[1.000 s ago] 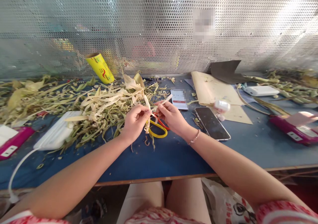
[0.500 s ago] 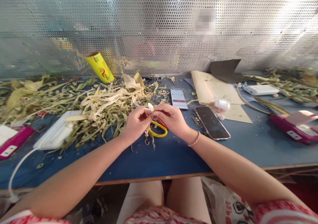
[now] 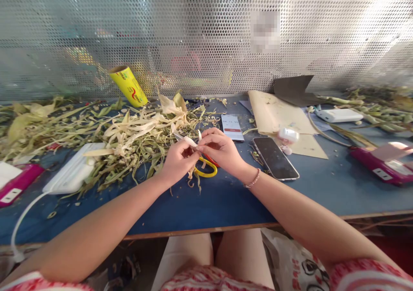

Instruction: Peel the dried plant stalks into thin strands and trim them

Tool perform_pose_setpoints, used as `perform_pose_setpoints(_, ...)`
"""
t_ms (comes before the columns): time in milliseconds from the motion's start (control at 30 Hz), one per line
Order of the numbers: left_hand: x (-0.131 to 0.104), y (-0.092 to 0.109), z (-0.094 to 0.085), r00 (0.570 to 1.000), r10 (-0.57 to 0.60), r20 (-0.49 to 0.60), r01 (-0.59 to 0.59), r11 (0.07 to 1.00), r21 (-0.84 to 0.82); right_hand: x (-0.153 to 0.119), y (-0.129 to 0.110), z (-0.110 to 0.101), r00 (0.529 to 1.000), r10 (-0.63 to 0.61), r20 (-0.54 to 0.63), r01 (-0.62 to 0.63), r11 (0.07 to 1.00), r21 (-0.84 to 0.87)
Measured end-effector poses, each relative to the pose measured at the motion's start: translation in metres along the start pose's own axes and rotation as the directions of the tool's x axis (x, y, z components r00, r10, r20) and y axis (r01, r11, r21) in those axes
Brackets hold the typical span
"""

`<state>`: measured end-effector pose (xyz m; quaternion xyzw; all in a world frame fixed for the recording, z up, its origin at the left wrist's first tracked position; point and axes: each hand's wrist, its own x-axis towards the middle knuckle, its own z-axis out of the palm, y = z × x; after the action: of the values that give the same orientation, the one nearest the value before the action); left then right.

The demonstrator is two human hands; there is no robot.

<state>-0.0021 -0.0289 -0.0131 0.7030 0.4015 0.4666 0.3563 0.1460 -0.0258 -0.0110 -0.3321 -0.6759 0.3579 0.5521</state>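
Whereas a second ago they stood farther apart, the left hand and right hand now sit close, fingers pinching a pale strip just beyond the yellow loop, so both seem to be working it.

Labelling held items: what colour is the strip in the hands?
Creamy white. The strip shows in the head view.

husk strip | look: narrow, off-white, thin | hold: pinched in the fingertips of the left hand and right hand | pose: slants down rightward; pale tip upright beside it, same piece or not unclear | place: above the blue tabletop, lower part hidden by fingers
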Motion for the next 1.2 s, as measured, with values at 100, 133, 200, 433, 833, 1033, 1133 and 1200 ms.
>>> perform_pose_setpoints(100, -0.001, -0.001, 0.001, 0.999, 0.030, -0.015, -0.029, 1.000, 0.008, 0.001, 0.001, 0.001, 0.993, 0.115, 0.026, -0.117, 0.990, 0.074)
perform_pose_setpoints(133, -0.002, 0.001, 0.001, 1.000, 0.024, -0.014, -0.024, 1.000, 0.000, 0.002, 0.001, 0.001, 0.987, 0.153, 0.044, -0.157, 0.982, 0.104)
perform_pose_setpoints(200, -0.002, 0.005, 0.000, 1.000, -0.002, -0.002, 0.002, 0.999, -0.034, 0.002, 0.001, 0.001, 0.977, 0.205, 0.063, -0.213, 0.967, 0.142)
perform_pose_setpoints(433, 0.000, 0.002, -0.003, 0.991, -0.126, -0.047, 0.123, 0.990, -0.064, 0.000, 0.003, 0.004, 0.983, 0.180, 0.042, -0.184, 0.976, 0.120)
perform_pose_setpoints(833, -0.002, 0.009, -0.006, 0.942, 0.325, -0.085, -0.279, 0.898, 0.342, 0.000, -0.007, 0.006, 0.920, 0.382, 0.084, -0.391, 0.888, 0.242)
perform_pose_setpoints(1033, -0.001, 0.007, -0.008, 0.809, 0.582, 0.080, -0.569, 0.743, 0.351, 0.000, -0.008, 0.007, 0.897, 0.377, 0.232, -0.436, 0.839, 0.325)
perform_pose_setpoints(1133, 0.000, 0.006, -0.008, 0.803, 0.584, 0.119, -0.589, 0.748, 0.307, 0.000, -0.007, 0.006, 0.903, 0.357, 0.240, -0.426, 0.820, 0.383)
perform_pose_setpoints(1200, 0.000, 0.006, -0.007, 0.823, 0.555, 0.121, -0.564, 0.775, 0.283, 0.000, -0.007, 0.006, 0.903, 0.365, 0.227, -0.427, 0.816, 0.390)
